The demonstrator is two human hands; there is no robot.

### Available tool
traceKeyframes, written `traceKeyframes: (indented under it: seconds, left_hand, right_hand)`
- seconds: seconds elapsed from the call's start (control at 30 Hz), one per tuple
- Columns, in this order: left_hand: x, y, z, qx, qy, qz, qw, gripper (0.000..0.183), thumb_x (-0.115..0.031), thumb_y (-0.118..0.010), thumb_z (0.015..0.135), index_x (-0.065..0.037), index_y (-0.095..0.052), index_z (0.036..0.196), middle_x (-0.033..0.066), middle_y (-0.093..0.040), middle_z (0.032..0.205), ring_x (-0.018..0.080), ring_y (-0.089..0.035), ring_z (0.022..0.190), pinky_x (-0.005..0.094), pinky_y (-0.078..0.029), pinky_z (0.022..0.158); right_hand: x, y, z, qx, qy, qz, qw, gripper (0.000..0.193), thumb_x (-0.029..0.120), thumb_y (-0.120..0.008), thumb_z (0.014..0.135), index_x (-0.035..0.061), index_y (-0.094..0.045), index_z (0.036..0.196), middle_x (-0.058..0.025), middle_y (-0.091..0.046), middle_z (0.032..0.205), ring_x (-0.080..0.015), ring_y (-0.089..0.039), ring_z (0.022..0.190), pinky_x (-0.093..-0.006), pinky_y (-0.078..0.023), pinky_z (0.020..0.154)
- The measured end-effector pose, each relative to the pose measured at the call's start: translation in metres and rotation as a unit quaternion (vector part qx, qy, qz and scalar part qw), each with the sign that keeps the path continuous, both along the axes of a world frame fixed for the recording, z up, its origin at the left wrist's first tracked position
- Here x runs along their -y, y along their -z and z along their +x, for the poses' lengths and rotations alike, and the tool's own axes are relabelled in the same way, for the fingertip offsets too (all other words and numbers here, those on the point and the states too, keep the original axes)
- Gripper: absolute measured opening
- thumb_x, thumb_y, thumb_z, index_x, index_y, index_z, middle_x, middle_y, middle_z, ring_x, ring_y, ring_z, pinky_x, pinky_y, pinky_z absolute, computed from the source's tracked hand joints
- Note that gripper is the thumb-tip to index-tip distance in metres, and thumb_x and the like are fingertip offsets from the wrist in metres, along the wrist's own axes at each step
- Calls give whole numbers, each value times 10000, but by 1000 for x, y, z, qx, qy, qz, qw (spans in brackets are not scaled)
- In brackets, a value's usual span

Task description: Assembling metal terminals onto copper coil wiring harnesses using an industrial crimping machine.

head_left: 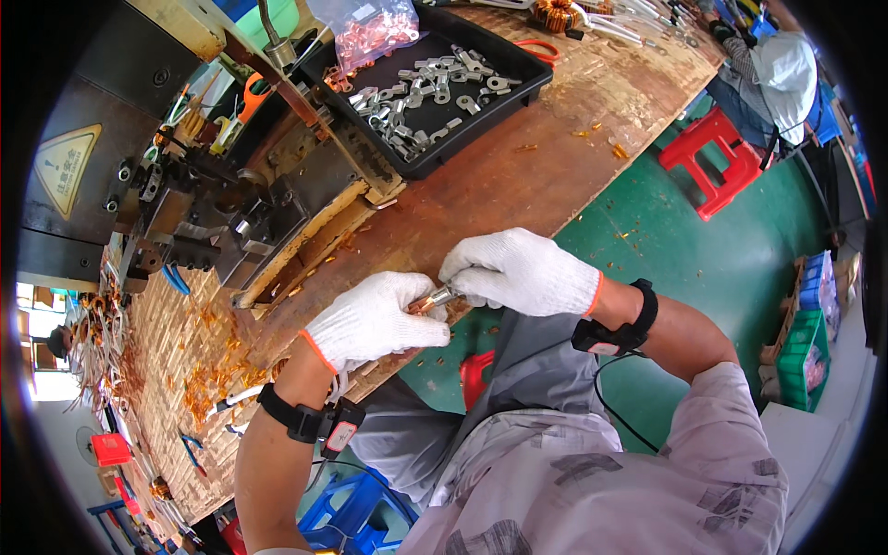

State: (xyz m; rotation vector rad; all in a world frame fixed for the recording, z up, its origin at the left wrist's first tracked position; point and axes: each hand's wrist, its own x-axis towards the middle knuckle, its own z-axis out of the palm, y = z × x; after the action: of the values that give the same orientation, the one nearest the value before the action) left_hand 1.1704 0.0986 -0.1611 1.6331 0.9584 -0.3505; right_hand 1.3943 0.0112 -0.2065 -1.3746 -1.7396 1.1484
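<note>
Both my hands wear white knit gloves and meet just past the bench's near edge. My left hand [379, 317] is closed in a pinch round a bare copper wire end [421, 304]. From below that glove a bit of whitish lead shows near the wrist. A silver cable lug [444, 295] sits at the tip of the copper, and the fingers of my right hand [518, 271] are closed on it. How far the copper reaches into the lug cannot be made out. Further off, a black tray [430, 157] holds many loose silver lugs [407, 104].
A press machine [250, 213] with a metal base stands on the wooden bench [435, 213] at left. Copper scraps [217, 379] and pliers [192, 453] lie nearer left. A bag of copper pieces [370, 32] rests on the tray. A red stool [712, 162] and another person [772, 83] are at far right.
</note>
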Motion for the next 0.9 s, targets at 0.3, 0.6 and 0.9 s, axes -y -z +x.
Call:
traceKeyframes:
  seconds: [0.3, 0.6, 0.9]
  left_hand:
    - [1, -46, -33, 43, -18, 135, 990, 1021, -384, -909, 749, -73, -395, 1574, 269, -634, 1412, 317, -650, 1276, 414, -519, 1075]
    - [70, -39, -170, -87, -25, 450, 889, 1012, -272, -964, 618, -33, -501, 1486, 206, -660, 1344, 396, -657, 1225, 454, -533, 1049]
    - [77, -2, -173, -49, -88, 561, 822, 778, -172, -959, 636, -58, -575, 1304, 168, -707, 1158, 372, -702, 1045, 454, -569, 906]
  right_hand:
    - [-3, 6, 2, 42, -3, 31, 999, 193, 276, -631, 1007, 177, -729, 1141, -86, -755, 882, -314, -749, 852, -416, -585, 745]
    - [-5, 9, -4, 26, 4, 55, 998, 182, 245, -646, 1001, 146, -729, 1130, -89, -752, 889, -274, -751, 831, -383, -587, 735]
    - [-17, -9, -10, -115, -48, -116, 985, 205, 165, -603, 1030, 26, -708, 1137, -43, -700, 816, -113, -666, 730, -298, -566, 697]
